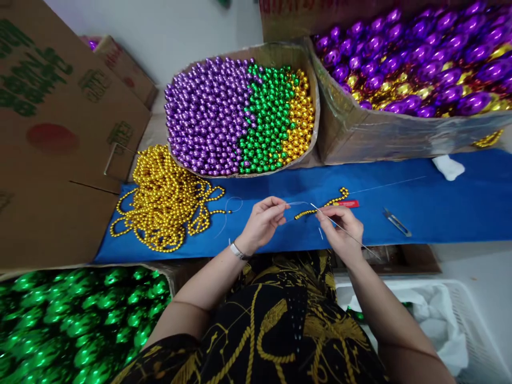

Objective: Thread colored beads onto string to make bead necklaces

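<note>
Presently left hand [262, 221] pinched clear thread [298, 203], right hand [340, 226] pinched needle [344, 230] beside short gold strand [322, 207] over blue cloth [440, 205]; slackened pinch would likely spill beads.

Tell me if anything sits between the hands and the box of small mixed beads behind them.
Nothing solid does. Between the left hand, the right hand and the bead box lies only blue cloth, crossed by a short gold bead strand and thin clear thread.
</note>
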`<act>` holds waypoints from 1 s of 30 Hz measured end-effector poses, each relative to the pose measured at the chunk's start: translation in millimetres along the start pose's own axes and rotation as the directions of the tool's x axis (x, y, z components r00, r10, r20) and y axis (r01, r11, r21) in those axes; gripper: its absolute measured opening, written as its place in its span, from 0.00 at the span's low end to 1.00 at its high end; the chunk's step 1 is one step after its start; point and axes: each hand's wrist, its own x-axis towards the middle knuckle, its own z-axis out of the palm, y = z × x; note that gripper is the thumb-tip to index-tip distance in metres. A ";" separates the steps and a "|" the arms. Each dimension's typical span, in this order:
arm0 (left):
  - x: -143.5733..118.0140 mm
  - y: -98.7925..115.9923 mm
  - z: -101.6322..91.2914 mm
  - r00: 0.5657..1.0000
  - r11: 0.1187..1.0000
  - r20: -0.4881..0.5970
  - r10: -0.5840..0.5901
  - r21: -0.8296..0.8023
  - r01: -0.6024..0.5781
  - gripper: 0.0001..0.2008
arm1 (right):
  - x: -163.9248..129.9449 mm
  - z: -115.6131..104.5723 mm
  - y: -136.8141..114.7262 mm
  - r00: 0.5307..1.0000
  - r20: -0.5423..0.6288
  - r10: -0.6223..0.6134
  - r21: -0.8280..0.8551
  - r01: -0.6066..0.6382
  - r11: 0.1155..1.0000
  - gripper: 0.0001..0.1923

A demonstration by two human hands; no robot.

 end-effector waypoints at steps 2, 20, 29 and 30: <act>1.7 0.8 -3.5 0.999 0.999 -0.022 -0.048 -0.003 0.048 0.13 | -0.6 1.9 -2.2 0.999 0.021 -0.024 -0.016 0.024 1.000 0.03; -13.3 -13.4 15.7 0.989 0.985 -0.101 -0.103 -0.150 0.087 0.15 | -7.2 27.7 -22.8 0.985 -0.052 -0.164 -0.013 0.164 0.986 0.06; -18.4 -14.5 21.6 0.995 0.963 -0.024 -0.095 -0.256 0.086 0.12 | -8.2 34.1 -19.6 0.934 -0.051 -0.355 -0.027 0.354 0.935 0.17; -18.2 -14.8 21.2 0.996 0.961 -0.018 -0.093 -0.262 0.085 0.12 | -8.1 34.1 -19.7 0.932 -0.049 -0.359 -0.027 0.358 0.933 0.18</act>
